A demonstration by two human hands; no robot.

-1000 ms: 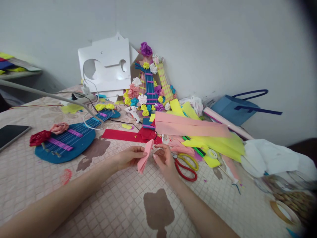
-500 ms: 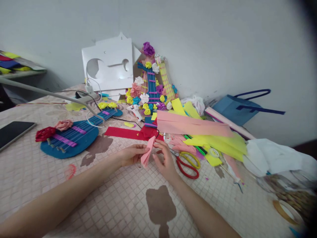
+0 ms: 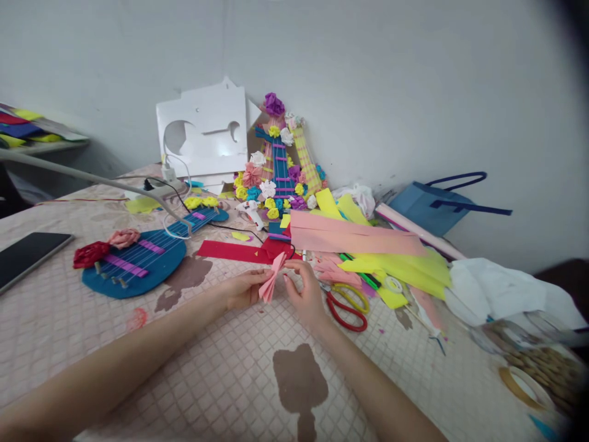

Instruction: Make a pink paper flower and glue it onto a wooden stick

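A small folded piece of pink crepe paper (image 3: 272, 281) is between my hands, pinched at its middle so that its ends fan out like a bow. My left hand (image 3: 245, 290) grips its left side, thumb on top. The bent fingers of my right hand (image 3: 304, 293) are at its upper right edge, index finger and thumb close together. Just right of my right hand lie scissors (image 3: 346, 316) with red and yellow handles. Beyond the hands are a red crepe strip (image 3: 230, 250) and a wide pink crepe sheet (image 3: 350, 232).
A blue paper guitar (image 3: 161, 261) with paper roses lies at left, near a phone (image 3: 32, 258). Behind are a glue gun (image 3: 250, 213), flower-decked guitars (image 3: 280, 162) and white board (image 3: 202, 135). Yellow crepe paper (image 3: 405, 270), a tape roll (image 3: 524, 388) and a blue bag (image 3: 427, 205) are at right.
The pink crepe paper's lower end has fanned out wider, its middle now narrowed. My right thumb and index finger have come closer together. The camera view has shifted slightly.
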